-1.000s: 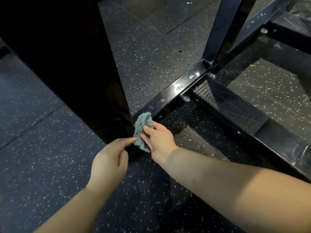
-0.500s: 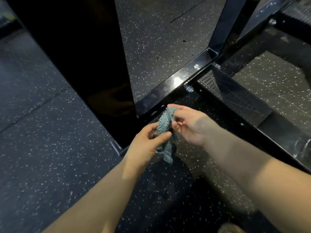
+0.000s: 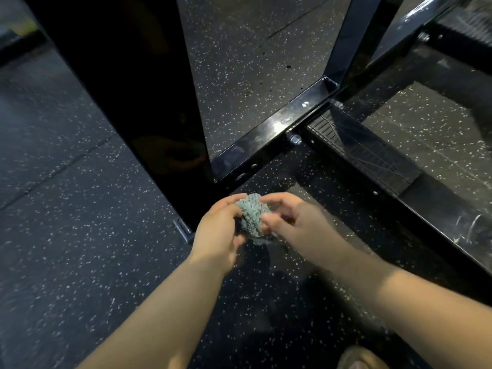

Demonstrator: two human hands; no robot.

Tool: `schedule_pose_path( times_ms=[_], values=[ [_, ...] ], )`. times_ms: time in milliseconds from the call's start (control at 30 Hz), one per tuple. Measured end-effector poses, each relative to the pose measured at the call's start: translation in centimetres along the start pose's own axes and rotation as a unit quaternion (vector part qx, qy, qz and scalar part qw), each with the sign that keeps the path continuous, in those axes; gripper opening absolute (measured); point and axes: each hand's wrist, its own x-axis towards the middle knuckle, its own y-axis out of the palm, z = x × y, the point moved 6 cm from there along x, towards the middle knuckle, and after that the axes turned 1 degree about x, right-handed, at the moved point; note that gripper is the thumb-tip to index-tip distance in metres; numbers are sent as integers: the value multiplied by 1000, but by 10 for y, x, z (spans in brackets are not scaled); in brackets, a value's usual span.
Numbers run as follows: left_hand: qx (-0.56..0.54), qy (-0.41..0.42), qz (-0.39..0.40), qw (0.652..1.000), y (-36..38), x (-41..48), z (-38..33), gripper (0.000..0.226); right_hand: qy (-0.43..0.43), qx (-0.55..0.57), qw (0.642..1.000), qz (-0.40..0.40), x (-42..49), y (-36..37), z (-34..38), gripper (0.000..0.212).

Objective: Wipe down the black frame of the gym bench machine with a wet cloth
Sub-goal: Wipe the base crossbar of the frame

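A bunched teal cloth (image 3: 252,214) sits between my two hands, low in the middle of the head view. My left hand (image 3: 218,233) grips its left side with curled fingers. My right hand (image 3: 290,222) pinches its right side between thumb and fingers. Both hands hover above the floor, just in front of the glossy black upright post (image 3: 127,102) of the bench machine. The black base bar (image 3: 274,129) runs from that post up to the right, apart from the cloth.
Speckled black rubber floor (image 3: 66,262) lies all round. A second upright (image 3: 348,35) rises at the bar's far end. A ribbed foot plate (image 3: 367,153) and a long black rail (image 3: 439,217) stretch to the right. Something tan (image 3: 359,358) shows at the bottom edge.
The cloth left the base bar near the post and came back toward me. My left hand took hold of it too, and it is now bunched into a ball between both hands.
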Motion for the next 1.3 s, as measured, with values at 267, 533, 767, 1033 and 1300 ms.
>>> schedule_pose_path(
  times_ms=[267,533,767,1033,1300],
  values=[
    [96,103,26,990,23,-13,-19,35,21,206,978,-30,15,11,-8,43],
    [565,320,-33,760,10,-10,-47,57,-129,31,955,-265,82,-71,37,27],
    [490,340,-69,800,1,-2,-40,62,-319,-448,834,-28,121,28,46,48],
    [546,287,-32,787,18,12,-43,63,-39,-518,832,-196,172,-137,6,55],
    [535,301,-59,788,31,22,-42,73,-290,-381,875,-76,131,-12,32,44]
  ],
)
